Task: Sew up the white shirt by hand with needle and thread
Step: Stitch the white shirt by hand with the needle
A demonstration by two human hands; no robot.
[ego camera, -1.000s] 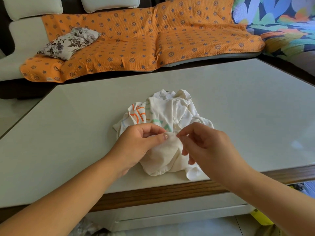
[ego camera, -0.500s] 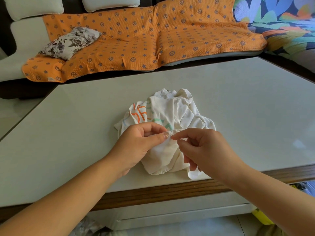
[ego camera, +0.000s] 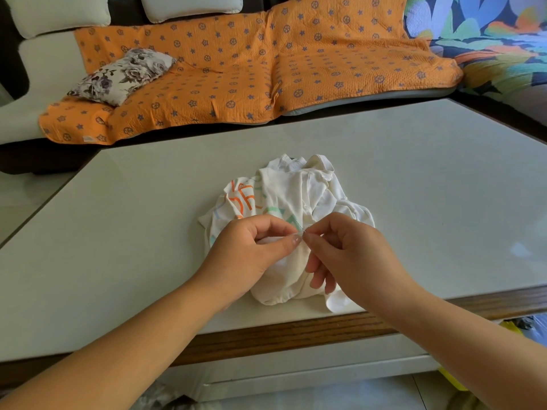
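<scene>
Right hand [ego camera: 352, 255] has closed in — fingers [ego camera: 318, 232] meet left hand [ego camera: 248, 250].

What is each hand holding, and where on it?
Left hand pinches a raised fold of the white shirt. Right hand pinches what looks like the needle by its near end, beside that fold.

I see a pale table [ego camera: 133, 247] edged in wood; at 12 o'clock a sofa [ego camera: 29, 113] under an orange cover [ego camera: 236, 69], cushion [ego camera: 124, 75] at 10.
</scene>
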